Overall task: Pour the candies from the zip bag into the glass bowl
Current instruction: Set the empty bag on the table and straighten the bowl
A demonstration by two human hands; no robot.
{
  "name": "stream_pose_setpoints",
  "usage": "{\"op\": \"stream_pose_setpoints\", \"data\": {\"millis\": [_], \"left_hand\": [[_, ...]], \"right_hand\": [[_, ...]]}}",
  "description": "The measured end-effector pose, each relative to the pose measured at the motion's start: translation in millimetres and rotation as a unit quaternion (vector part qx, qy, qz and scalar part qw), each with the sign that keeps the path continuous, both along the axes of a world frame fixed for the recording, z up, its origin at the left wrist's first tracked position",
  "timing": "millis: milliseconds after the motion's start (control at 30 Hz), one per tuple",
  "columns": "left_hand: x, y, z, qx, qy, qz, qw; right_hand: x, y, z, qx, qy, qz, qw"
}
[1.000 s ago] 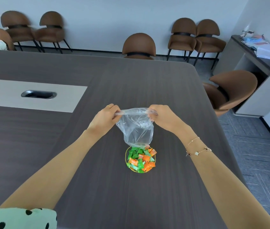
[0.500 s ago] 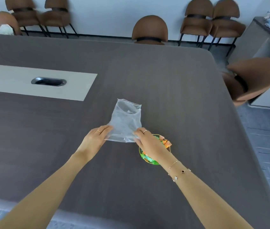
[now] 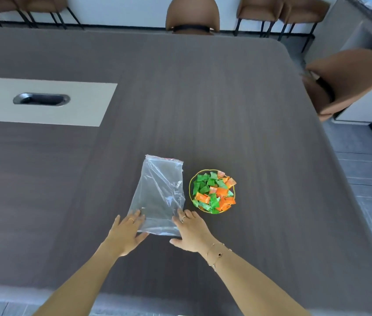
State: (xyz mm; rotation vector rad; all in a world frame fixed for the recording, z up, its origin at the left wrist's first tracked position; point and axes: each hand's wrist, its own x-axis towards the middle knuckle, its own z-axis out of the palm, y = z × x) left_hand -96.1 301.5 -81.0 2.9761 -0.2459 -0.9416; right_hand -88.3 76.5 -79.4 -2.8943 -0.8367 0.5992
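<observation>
Both hands, left hand [image 3: 127, 233] and right hand [image 3: 190, 230], are lying spread flat on the emptied zip bag [image 3: 160, 195], smoothing it beside the candies [image 3: 213, 192] filling the glass bowl [image 3: 191, 187].

Dark wood-grain table [image 3: 203, 99], brown chairs [image 3: 193, 14] along a white wall [image 3: 123, 8], grey floor [image 3: 367, 165].

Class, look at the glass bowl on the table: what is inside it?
The glass bowl holds a heap of green and orange wrapped candies. They cover its bottom, so anything beneath them is hidden.
</observation>
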Motion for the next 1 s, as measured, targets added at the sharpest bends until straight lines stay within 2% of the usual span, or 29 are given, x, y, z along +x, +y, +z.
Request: {"op": "stream_pose_setpoints", "data": {"millis": [267,433,600,667,767,833,900,1000], "left_hand": [[0.3,-3.5,10.6,-0.004,0.023,0.03,0.999],[8.8,-7.9,25.4,0.003,-0.019,0.049,0.999],[33.6,-11.5,48.4,-0.016,-0.063,0.085,0.994],[47.0,-24.6,64.1,-0.082,-0.087,0.144,0.982],[65.1,-60.4,85.4,-0.203,-0.096,0.201,0.954],[79.2,-86.5,84.3,-0.245,-0.11,0.232,0.935],[92.0,-113.2,71.2,-0.262,-0.117,0.24,0.927],[101.1,-142.8,39.7,-0.22,-0.089,0.217,0.947]], "right_hand": [[3.4,-1.3,3.8,0.046,-0.016,-0.032,0.998],[12.8,-23.5,30.1,0.118,-0.056,-0.035,0.991],[41.5,-74.4,53.4,0.122,-0.092,-0.168,0.974],[53.7,-98.7,61.0,0.114,-0.092,-0.229,0.962],[68.4,-133.1,65.7,0.131,-0.06,-0.329,0.933],[76.0,-149.5,62.8,0.18,-0.005,-0.425,0.887],[81.4,-154.8,54.3,0.219,0.066,-0.505,0.833],[83.5,-152.0,39.5,0.224,0.127,-0.518,0.816]]}}
